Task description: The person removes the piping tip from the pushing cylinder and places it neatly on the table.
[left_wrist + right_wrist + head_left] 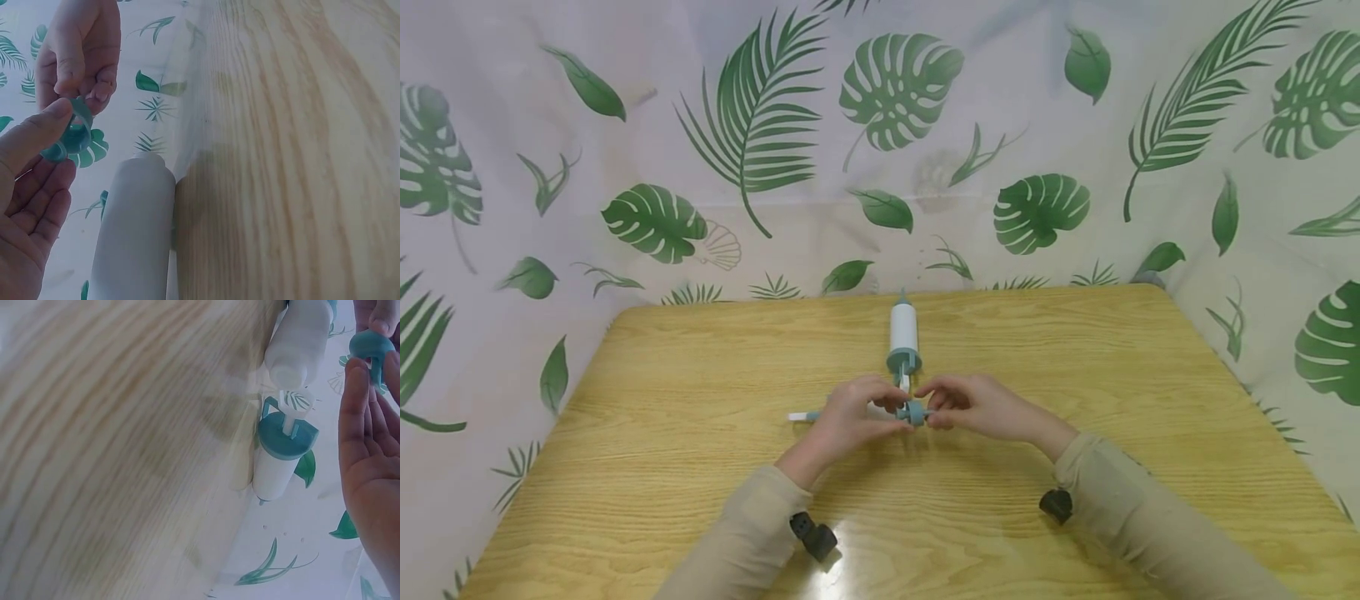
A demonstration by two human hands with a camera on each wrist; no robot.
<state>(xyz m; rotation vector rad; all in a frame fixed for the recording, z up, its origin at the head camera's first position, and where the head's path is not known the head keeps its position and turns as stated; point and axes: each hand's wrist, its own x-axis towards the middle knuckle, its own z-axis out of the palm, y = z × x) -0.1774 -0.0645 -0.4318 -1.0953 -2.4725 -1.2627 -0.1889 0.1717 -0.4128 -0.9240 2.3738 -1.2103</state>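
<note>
My left hand [853, 414] pinches a small teal cap-like piece [914, 413] between thumb and fingertips, above the table. The piece has a rounded body with a thin stem, which shows in the right wrist view. From the other side, my right hand [981, 406] holds this stem between thumb and fingers. Under the hands lies a white bottle [134, 231], mostly hidden by my left hand in the head view. Just beyond the hands, a white tube [903, 327] with a teal flanged end lies pointing away, and a white ring-ended rod [294, 406] sticks out of it.
A wood-grain table [700, 358] bears everything. White cloth [955, 200] printed with green leaves hangs behind and beside it. A thin teal piece with a white tip [802, 417] shows left of my left hand. Each sleeve carries a black wrist camera [1056, 506].
</note>
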